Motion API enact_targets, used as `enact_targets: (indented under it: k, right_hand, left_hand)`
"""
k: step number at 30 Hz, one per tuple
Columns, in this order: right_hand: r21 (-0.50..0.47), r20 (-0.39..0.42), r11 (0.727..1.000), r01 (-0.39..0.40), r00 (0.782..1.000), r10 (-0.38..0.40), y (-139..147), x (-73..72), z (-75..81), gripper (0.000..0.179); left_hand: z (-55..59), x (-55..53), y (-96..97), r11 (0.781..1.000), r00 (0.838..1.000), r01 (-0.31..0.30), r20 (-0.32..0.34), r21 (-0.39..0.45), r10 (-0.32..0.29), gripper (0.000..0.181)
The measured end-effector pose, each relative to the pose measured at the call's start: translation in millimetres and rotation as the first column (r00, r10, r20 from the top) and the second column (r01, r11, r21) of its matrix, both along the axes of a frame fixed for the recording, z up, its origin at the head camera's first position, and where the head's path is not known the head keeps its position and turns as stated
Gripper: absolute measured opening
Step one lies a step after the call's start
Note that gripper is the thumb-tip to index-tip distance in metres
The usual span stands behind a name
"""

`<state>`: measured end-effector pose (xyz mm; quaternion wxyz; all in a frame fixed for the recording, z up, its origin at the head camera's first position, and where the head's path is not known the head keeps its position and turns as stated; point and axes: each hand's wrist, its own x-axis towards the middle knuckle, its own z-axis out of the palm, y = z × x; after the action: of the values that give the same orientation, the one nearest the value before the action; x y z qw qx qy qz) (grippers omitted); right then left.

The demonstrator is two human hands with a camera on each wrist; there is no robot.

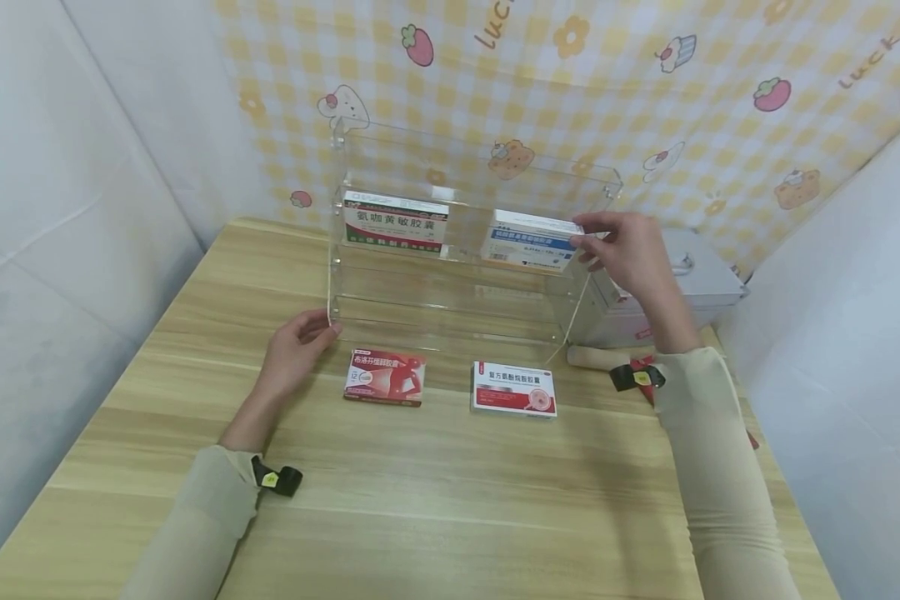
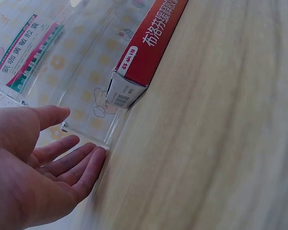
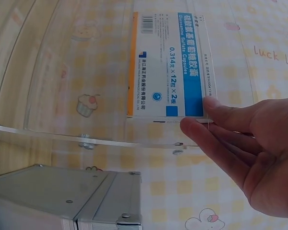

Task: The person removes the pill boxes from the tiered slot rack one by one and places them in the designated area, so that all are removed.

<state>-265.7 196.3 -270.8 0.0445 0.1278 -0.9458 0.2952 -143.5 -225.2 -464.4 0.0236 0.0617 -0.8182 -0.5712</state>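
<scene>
A clear acrylic display rack (image 1: 450, 287) stands on the table. On its middle tier, at the right, sits a blue-and-white medicine box (image 1: 528, 242); my right hand (image 1: 630, 254) pinches its upper right corner between thumb and fingers. In the right wrist view the same medicine box (image 3: 165, 67) shows its printed front, with the right hand (image 3: 249, 148) at its end. My left hand (image 1: 297, 346) is by the rack's lower left corner, its fingers loosely bent and holding nothing in the left wrist view. A green-and-red medicine box (image 1: 396, 223) occupies that tier's left side.
Before the rack, a red medicine box (image 1: 385, 377) and a white-and-red medicine box (image 1: 513, 389) lie flat on the wooden table (image 1: 420, 500). A grey-white case (image 1: 690, 287) with a handle stands right of the rack. Behind hangs a yellow checked cloth (image 1: 607, 100).
</scene>
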Motion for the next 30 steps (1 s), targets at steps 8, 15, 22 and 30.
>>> enact_targets:
  k: [8,15,22,30]
  right_hand:
    - [-0.128,-0.063,0.992,0.02,0.998,-0.028,0,-0.4,0.5,0.028]
    - [-0.158,-0.175,0.987,0.027,0.983,-0.055,1,1.5,5.7,0.031]
    - [-0.144,-0.232,0.988,0.046,0.969,-0.079,1,4.0,11.5,0.034]
    - [-0.19,-0.276,0.982,0.016,0.959,-0.069,4,3.2,12.0,0.035]
  left_hand:
    - [0.1,-0.7,-0.1,1.0,1.0,0.001,0.0,-0.003,-0.001,0.057]
    - [-0.3,0.1,-0.1,1.0,1.0,0.004,-0.004,0.004,-0.004,0.054]
    - [1.2,0.6,0.2,1.0,1.0,0.008,0.007,0.016,-0.008,0.054]
    - [1.6,0.7,0.2,1.0,1.0,0.004,0.005,0.018,-0.004,0.054]
